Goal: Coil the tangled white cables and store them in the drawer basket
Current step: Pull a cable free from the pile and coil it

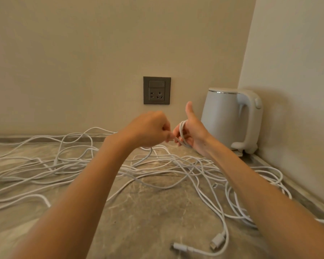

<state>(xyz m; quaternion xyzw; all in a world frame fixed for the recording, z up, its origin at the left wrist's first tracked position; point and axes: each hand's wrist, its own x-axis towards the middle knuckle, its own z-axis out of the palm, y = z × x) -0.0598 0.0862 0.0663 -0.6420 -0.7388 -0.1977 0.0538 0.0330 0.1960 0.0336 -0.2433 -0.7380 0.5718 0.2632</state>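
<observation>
Cable lies all over this desk (148, 212): the white cables (178, 162) sprawl in one loose tangle from the left edge across to the corner where a pale kettle (228, 120) stands. Two connector plugs (217, 240) lie free at the near side. Only a small part is tidied. A few turns form a small coil (182, 130) wound round the fingers of the right grip (192, 131). That grip is raised above the tangle, thumb stuck straight up and fingers curled to keep the loops on. The left grip (150, 129), just beside it, is closed to a pinch, finger and thumb nipping the strand that runs into the coil. The drawer basket is not in view.

By my judgement this is the winding of the first cable, with nearly all the work ahead. The stuff looks thin, light and limp (no stiffness to hold a loop by itself), so turns will likely slacken and slide off if the curled fingers ease. It looks smooth-skinned too, so a light pinch should let it run through while a firm one drags the heap. The best hold is on the strand close to the coil, feeding short lengths. Where it crosses under others, lift it clear rather than tug, since pulling may tighten knots. The plugs are the only hard parts and could snag in a crossing.
</observation>
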